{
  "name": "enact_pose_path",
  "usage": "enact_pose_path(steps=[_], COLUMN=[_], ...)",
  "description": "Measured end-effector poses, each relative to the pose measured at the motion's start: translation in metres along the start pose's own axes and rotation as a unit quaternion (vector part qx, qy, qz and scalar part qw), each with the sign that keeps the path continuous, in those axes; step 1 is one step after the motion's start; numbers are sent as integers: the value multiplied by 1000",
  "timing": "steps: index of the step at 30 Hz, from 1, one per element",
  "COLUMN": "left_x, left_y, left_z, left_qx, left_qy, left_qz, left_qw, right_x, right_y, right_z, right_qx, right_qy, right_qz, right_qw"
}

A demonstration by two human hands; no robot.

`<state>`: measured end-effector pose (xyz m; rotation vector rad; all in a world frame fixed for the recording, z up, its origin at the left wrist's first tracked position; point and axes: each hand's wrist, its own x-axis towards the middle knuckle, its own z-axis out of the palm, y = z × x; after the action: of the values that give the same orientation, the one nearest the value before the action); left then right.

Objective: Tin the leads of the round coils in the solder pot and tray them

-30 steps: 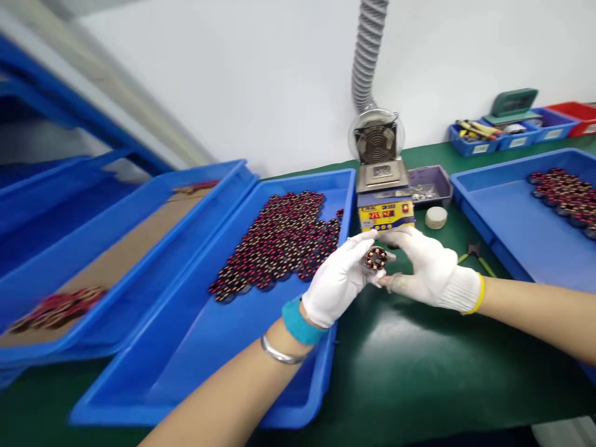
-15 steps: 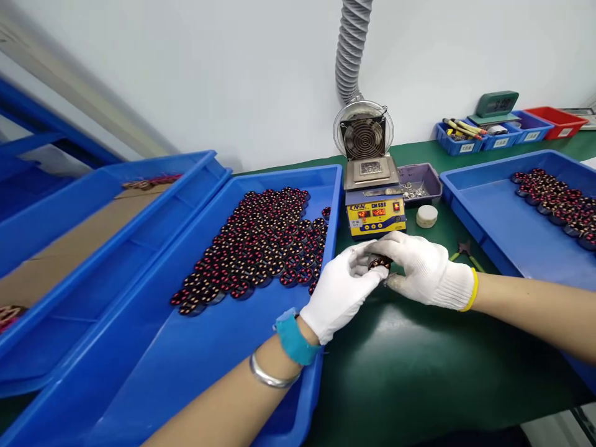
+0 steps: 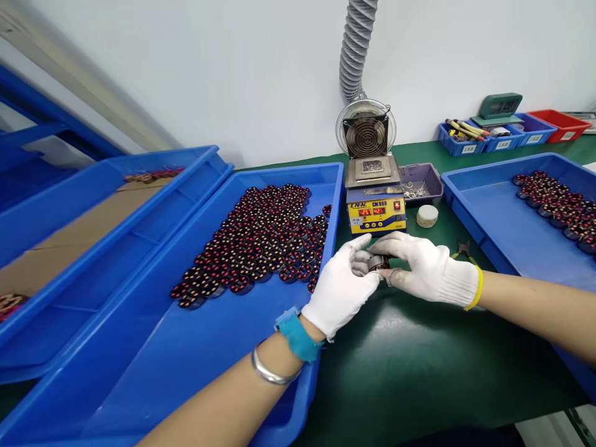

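Between my white-gloved hands is a small round motor stator [image 3: 378, 263], dark-rimmed with copper windings. My left hand [image 3: 347, 279] grips it from the left, fingers closed around its side. From the right, my right hand [image 3: 414, 264] pinches the same piece with thumb and fingers; the fingers partly cover it. Both hands are just in front of a yellow and blue solder pot [image 3: 376, 214] with a lit red display. Many similar stators [image 3: 261, 242] stand packed together in the blue tray [image 3: 223, 335] on my left.
A purple bin [image 3: 431, 180] of metal scraps sits beside the solder pot, near a round white pad [image 3: 427, 216] and green-handled cutters [image 3: 463, 249]. Another blue tray [image 3: 488, 198] with stators is at right. Small bins [image 3: 460, 148], a clock [image 3: 501, 105] and a grey hose [image 3: 357, 53] are behind.
The stator has turned between my fingers, so more of its grey outer rim shows. My hands stay in nearly the same place; the view has shifted slightly.
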<state>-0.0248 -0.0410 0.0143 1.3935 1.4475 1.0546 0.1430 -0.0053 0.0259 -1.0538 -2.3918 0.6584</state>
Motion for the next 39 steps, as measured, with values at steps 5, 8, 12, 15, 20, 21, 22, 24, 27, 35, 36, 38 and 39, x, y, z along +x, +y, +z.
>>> enact_pose_path(steps=[5,8,12,15,20,21,22,24,27,35,36,38,39], left_x=[0,0,1,1,-3,-4,-4,-3,-1,-11,-11,-9,-7], left_y=[0,-1,-5,-6,0,1,2,4,5,17,18,16,15], left_z=[2,2,2,1,0,0,0,-1,-4,-12,-11,-9,-8], left_qx=[24,35,57,99,207,215,221,227,254,282,265,245,244], left_qy=[3,6,5,-8,1,-2,-11,-33,-41,-47,-5,27,14], left_qz=[-14,-10,2,34,92,103,115,135,120,2,2,29,51], left_qw=[1000,999,998,994,974,971,968,964,959,958,964,969,968], right_x=[-2,0,2,2,0,0,0,1,3,11,11,12,12], right_y=[-4,-4,-1,1,2,3,3,5,8,7,6,3,2], right_z=[-7,-15,-20,-16,-11,-11,-12,-14,-13,-13,-14,-14,-14], right_qx=[-106,-85,-39,-36,-31,-20,-7,27,90,293,304,320,326], right_qy=[0,10,19,-26,-52,-50,-47,-36,-7,26,24,13,5], right_qz=[-2,39,95,69,22,37,54,82,97,190,202,205,197], right_qw=[994,996,995,997,998,998,997,996,991,937,931,925,925])
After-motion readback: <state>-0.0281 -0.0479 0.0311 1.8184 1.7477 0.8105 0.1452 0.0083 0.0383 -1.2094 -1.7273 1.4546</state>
